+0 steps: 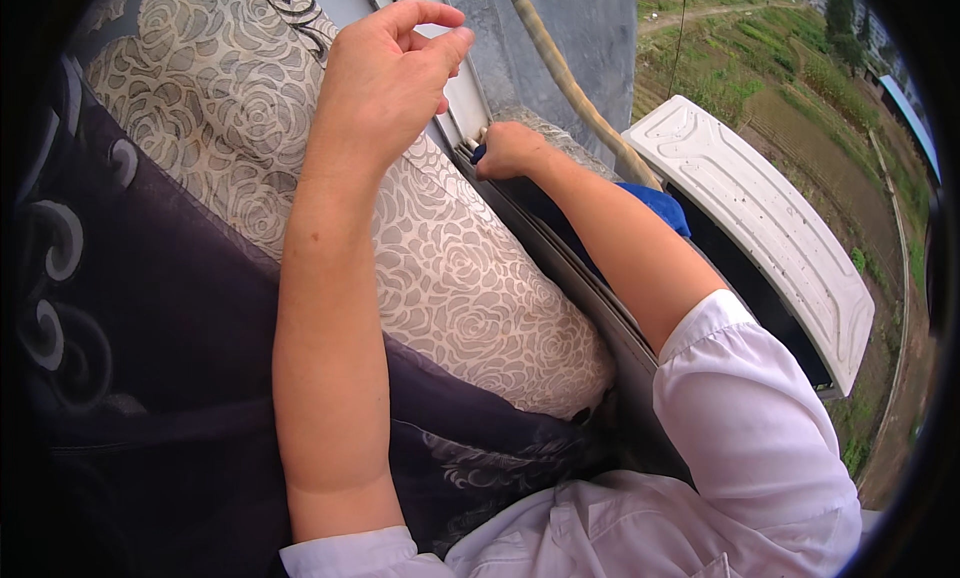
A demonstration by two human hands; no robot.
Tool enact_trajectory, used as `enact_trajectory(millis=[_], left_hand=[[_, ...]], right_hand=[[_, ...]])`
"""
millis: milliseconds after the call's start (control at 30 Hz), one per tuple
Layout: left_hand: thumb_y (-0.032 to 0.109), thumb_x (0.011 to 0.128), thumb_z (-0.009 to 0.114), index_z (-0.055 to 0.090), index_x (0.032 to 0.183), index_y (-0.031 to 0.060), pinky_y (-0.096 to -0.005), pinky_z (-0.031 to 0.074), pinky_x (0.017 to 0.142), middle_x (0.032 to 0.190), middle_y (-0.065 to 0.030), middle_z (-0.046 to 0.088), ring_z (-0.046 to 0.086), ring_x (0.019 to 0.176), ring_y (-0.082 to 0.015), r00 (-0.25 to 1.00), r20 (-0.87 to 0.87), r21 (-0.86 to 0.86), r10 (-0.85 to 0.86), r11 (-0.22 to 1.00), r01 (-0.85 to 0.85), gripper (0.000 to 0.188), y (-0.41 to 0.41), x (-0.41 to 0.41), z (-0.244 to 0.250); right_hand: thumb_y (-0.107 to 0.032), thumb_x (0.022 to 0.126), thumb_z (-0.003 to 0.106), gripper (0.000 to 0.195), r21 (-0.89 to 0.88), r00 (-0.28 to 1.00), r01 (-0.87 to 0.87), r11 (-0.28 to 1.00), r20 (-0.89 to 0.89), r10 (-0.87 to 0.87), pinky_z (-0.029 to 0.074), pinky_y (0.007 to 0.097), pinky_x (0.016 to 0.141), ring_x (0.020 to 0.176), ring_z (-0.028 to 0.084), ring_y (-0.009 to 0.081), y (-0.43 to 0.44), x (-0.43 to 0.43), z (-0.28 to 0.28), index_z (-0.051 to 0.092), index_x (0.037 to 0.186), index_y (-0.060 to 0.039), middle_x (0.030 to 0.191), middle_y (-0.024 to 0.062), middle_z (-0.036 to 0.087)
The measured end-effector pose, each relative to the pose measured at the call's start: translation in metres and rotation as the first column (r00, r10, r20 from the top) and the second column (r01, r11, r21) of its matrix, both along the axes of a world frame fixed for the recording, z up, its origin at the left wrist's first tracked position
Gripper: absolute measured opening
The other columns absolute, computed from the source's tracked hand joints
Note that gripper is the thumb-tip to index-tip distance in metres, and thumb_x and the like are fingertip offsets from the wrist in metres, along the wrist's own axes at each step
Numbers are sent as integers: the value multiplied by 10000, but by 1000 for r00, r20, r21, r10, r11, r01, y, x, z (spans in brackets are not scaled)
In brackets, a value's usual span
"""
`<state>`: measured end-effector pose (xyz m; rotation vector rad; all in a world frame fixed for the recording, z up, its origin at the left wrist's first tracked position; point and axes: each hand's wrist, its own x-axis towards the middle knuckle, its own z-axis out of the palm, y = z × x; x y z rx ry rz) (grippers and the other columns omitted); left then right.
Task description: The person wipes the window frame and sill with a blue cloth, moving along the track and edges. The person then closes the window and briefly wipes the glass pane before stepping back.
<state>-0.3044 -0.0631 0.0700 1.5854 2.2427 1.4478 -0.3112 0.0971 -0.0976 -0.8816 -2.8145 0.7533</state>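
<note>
My left hand [397,72] is raised over the window frame, with its fingers bent, a gap between thumb and forefinger, and nothing visible in it. Lower and to the right, my right hand [508,150] reaches down to the dark window track [555,237] and pinches a bit of blue cloth at its fingertips. More blue cloth [656,203] shows behind my right forearm, over the outer edge of the sill; whether it is one piece cannot be seen. Rose-patterned fabric [480,300] lies beside the track, under and right of my left forearm.
Dark sheer fabric with pale swirls [150,315] fills the left side. Outside the window, a white metal outdoor air-conditioner unit [765,233] stands by a wrapped pipe [559,68] and a grey wall [592,45]. Fields lie far below at the right.
</note>
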Motion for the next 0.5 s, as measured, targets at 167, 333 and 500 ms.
enact_trajectory(millis=[167, 333, 500], left_hand=[[160, 804, 631, 654, 956, 12, -231, 428, 482, 607, -5, 548, 505, 493, -75, 1000, -3, 48, -4, 999, 4, 214, 3, 1, -2], [228, 842, 630, 655, 1006, 70, -161, 370, 445, 718, 8, 597, 502, 531, -17, 1000, 11, 6, -9, 1000, 9, 229, 1, -3, 0], [216, 845, 629, 657, 1001, 70, -158, 371, 442, 710, 9, 597, 502, 527, -16, 1000, 20, 8, -15, 1000, 15, 215, 1, -6, 0]], right_hand=[[-187, 650, 655, 372, 18, 981, -190, 982, 35, 189, 492, 374, 850, 1007, 607, 299, 7, 3, 5, 673, 988, -32, 1061, 188, 632], [-132, 680, 614, 296, 207, 981, -184, 961, 104, 165, 509, 371, 819, 982, 618, 300, 3, -3, 7, 673, 942, -10, 1038, 180, 640], [-143, 650, 622, 289, 296, 966, -253, 921, 132, 223, 506, 374, 801, 940, 622, 319, -3, 0, 5, 682, 909, -30, 940, 185, 655]])
